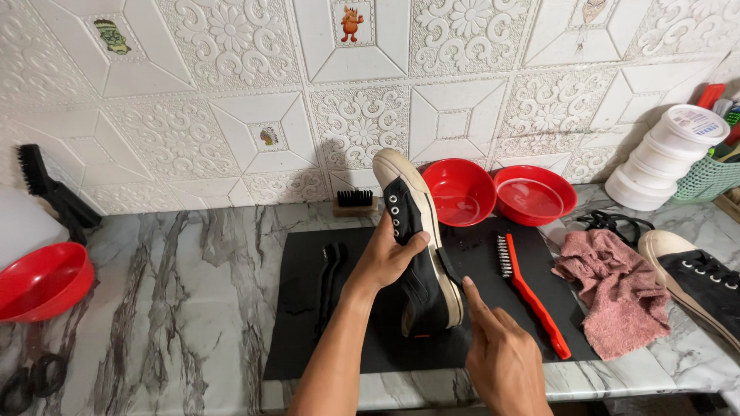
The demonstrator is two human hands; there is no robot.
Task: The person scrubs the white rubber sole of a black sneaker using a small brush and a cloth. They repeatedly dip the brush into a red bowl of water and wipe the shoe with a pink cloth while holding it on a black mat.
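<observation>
Gripping a black canvas shoe (420, 254) by its upper, the left hand (389, 258) holds it tipped on edge over the middle of the black mat (308, 308), toe pointing away toward the tiled wall (231, 115) and the pale sole turned to the right; the fingers are wrapped around the shoe's side with the thumb pressed beside the eyelets; the right hand (501, 358) is near the mat's front edge, index finger stretched out and touching the sole's edge close to the heel, the other fingers curled in, holding nothing; a red-handled wire brush (532, 296) lies on the right part of the mat, just beside the shoe; a thin black brush (330, 277) lies on the mat's left part; a pink cloth (617, 296) is bunched over the mat's right edge onto the marble worktop (177, 308); a second black shoe (694, 281) rests at the worktop's right edge; two red bowls (493, 192) stand at the back edge against the wall, with a small block brush (354, 202) to their left; another red bowl (42, 281) sits at the left edge, a black brush (50, 192) behind it; stacked white tubs (667, 158) lean in the back right corner
</observation>
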